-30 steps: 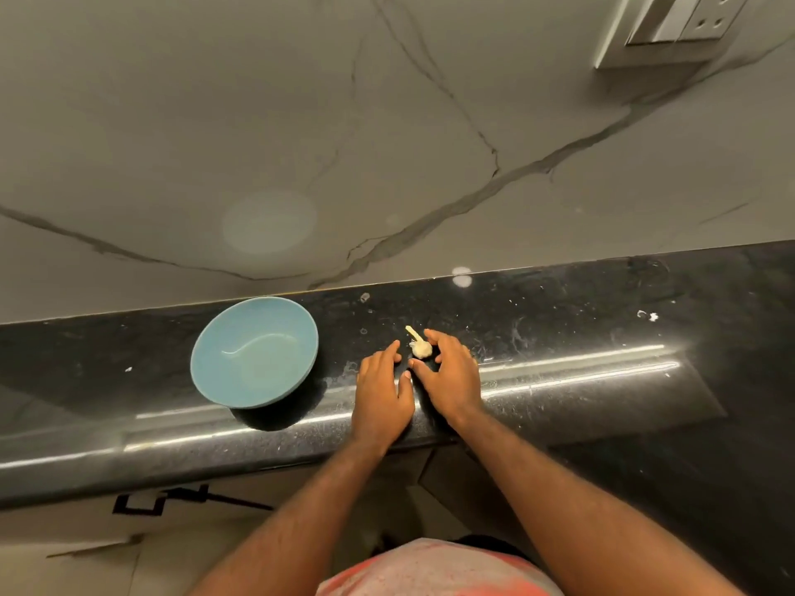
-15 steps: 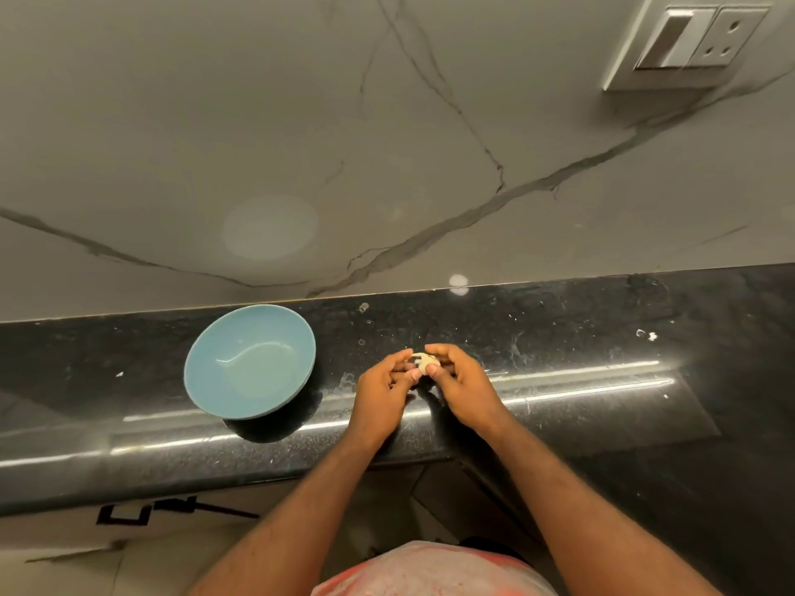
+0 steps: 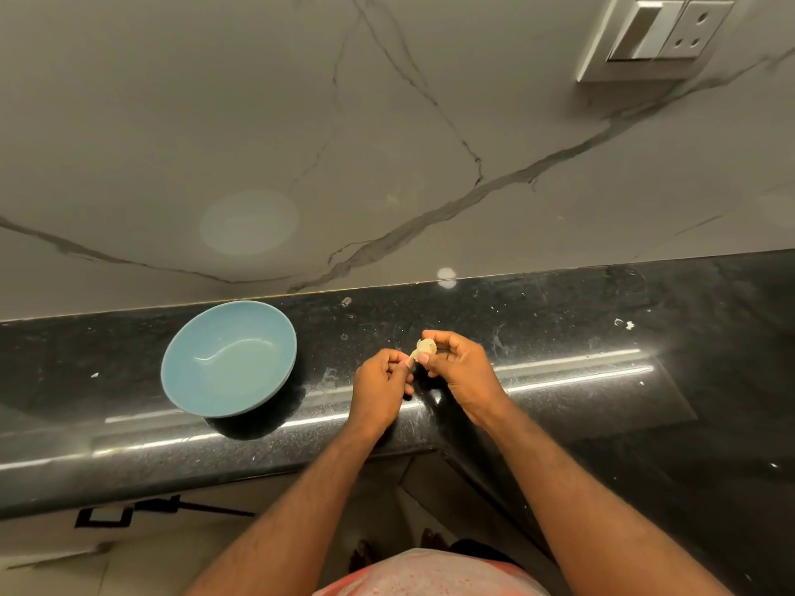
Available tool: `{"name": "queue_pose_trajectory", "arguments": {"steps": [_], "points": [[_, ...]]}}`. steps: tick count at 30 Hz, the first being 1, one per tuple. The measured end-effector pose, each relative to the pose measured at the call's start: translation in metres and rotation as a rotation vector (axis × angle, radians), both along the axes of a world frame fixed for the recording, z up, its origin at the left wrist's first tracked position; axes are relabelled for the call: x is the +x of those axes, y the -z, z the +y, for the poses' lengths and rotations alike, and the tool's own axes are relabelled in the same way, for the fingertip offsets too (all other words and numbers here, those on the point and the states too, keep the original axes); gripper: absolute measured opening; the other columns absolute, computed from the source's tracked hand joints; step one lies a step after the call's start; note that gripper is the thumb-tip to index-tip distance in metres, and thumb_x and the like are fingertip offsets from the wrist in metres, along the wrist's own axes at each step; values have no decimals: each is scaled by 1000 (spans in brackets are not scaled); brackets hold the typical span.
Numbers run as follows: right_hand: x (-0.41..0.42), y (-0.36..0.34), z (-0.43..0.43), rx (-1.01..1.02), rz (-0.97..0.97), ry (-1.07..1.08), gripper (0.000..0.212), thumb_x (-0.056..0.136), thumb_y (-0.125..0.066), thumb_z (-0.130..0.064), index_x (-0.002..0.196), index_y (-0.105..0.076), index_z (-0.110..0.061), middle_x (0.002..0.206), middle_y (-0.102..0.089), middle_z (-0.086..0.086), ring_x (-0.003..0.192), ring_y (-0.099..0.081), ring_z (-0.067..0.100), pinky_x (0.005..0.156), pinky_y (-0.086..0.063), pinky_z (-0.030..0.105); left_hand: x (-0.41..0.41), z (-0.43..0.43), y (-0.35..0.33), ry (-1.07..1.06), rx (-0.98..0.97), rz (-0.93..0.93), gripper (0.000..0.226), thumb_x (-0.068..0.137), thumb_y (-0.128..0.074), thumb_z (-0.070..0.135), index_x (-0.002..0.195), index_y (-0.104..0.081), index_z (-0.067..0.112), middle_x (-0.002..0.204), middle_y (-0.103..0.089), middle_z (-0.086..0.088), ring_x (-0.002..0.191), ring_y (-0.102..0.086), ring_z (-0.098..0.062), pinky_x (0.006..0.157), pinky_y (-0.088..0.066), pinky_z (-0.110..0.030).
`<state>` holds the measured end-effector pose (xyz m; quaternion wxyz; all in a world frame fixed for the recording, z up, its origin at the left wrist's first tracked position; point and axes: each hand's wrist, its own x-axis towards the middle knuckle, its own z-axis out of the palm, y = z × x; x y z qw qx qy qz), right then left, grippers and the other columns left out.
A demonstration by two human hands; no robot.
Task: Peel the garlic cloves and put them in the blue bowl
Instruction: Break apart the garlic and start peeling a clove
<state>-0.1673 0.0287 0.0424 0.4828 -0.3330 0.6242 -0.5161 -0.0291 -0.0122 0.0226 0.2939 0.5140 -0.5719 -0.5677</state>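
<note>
Shirt hem (image 3: 430, 574): pinkish, at the very bottom edge, closest to the camera.
Forearms: both bare, reaching up and forward over the counter's front edge.
Left hand (image 3: 378, 385): raised over the dark counter, fingers curled in, thumb and forefinger tips pinched on the loose end of the papery skin (image 3: 414, 356).
Right hand (image 3: 462, 372): just beside the left, a touch farther back, fingers curled, thumb and forefinger gripping the garlic clove (image 3: 428, 347).
Garlic clove: up in the air between the two hands, off the counter, pale and roundish from here; own long axis too small to call.
Papery skin: trailing off the clove's lower left, pointing down and left toward the left fingertips, so clove and skin together lie on a slant from upper right to lower left.
Blue bowl (image 3: 258, 393): upright on the counter, well left of the hands, nothing visible inside.
Black countertop (image 3: 559, 337): glossy, speckled, a few white flecks (image 3: 624, 323) far right.
Marble backsplash (image 3: 387, 144): grey-veined, rising behind the counter.
Switch and socket plate (image 3: 658, 34): top right, on the backsplash.
</note>
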Motion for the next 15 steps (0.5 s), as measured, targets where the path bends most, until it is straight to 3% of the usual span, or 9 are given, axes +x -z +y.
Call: {"name": "queue_pose_trajectory", "arguments": {"steps": [5, 7, 11, 15], "points": [[1, -11, -1, -25, 158, -16, 32, 88, -73, -4, 113, -65, -21, 104, -73, 10, 98, -71, 27, 82, -59, 33, 9, -7, -18, 10, 13, 65, 11, 99, -60, 23, 105, -69, 20, 92, -75, -1, 82, -73, -12, 69, -57, -26], [1, -18, -3, -50, 187, -57, 34, 90, -71, -6, 120, -66, -20, 108, -72, 10, 102, -70, 26, 90, -59, 38, 10, -8, -30, 31, 1, 134, 18, 99, -61, 20, 115, -69, 21, 99, -75, 1, 88, -73, -11, 70, -56, -21], [4, -35, -4, -101, 203, -101, 42, 93, -68, -4, 131, -62, -19, 116, -68, 4, 109, -67, 21, 96, -55, 33, 7, -7, -51, 56, -1, 267, 26, 98, -62, 16, 122, -68, 17, 105, -76, -1, 91, -73, -13, 72, -57, -21], [4, -58, 0, -173, 124, -79, 28, 90, -70, -4, 112, -67, -20, 107, -73, 7, 103, -69, 23, 89, -58, 31, 9, -7, -64, 51, 53, 368, 26, 96, -64, 18, 122, -68, 19, 104, -76, -3, 91, -73, -20, 74, -57, -25]]}}
